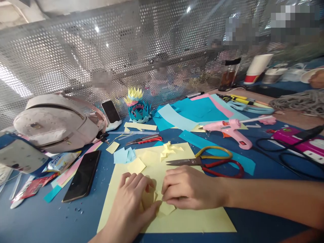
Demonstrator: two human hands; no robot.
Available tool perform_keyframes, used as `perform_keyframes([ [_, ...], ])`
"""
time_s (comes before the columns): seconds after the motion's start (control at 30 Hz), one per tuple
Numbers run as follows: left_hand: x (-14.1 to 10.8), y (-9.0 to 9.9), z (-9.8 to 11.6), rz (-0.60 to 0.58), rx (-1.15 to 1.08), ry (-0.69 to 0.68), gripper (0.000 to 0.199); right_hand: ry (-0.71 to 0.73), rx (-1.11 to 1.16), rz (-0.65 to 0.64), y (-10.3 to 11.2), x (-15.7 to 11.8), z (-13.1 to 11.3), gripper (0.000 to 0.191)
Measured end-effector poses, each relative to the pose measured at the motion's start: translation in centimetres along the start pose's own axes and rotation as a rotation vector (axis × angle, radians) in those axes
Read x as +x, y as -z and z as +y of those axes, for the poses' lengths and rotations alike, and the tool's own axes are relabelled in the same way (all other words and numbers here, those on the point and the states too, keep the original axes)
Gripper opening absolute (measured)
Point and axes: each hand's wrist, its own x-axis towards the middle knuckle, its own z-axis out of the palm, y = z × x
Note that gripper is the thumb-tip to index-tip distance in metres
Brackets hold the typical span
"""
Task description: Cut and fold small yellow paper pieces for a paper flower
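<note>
At bottom centre, the left hand (133, 199) curls its fingers and thumb narrowly around a small yellow paper piece (147, 199), probably to steady it; the right hand (189, 189) comes in beside it, fingers bunched, though I can't tell whether they grip anything. Both work over a large yellow sheet (197, 221), whose lower right would give the right wrist some room to swing. Just beyond that wrist, the scissors (186, 162) point left across the sheet's right edge, handles seemingly turned for an easy right-hand reach, but limiting movement forward. Folded yellow scraps (170, 149) sit near the sheet's far edge, and pale blue squares (123, 156) overlap its upper-left corner. The black phone (82, 177) lies well left, outside the left hand's way. Farther off, the red cutter (149, 139) lies at centre, the pink glue gun (236, 130) at right, and the layered paper piece (139, 111) stands before the perforated panel (139, 40).
</note>
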Motion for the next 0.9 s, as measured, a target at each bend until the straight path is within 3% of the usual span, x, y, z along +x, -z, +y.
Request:
perform_keyframes([
  [0.2, -0.3, 0.1, -0.6, -0.006, -0.007, -0.015, 0.008, 0.046, 0.059, -0.033, 0.3, 0.0, 0.3, 0.020],
  [0.53, -0.1, -0.1, -1.8, 0.021, -0.146, -0.049, 0.017, 0.047, 0.060, -0.051, 0.3, -0.2, 0.0, 0.023],
  [0.7, -0.1, 0.1, -1.9, 0.017, -0.108, -0.081, 0.022, 0.049, 0.069, -0.046, 0.3, -0.1, 0.0, 0.021],
  [0.9, -0.1, 0.2, -1.9, 0.062, -0.044, -0.140, 0.022, 0.027, -0.105, -0.008, 0.2, -0.2, -0.2, 0.022],
])
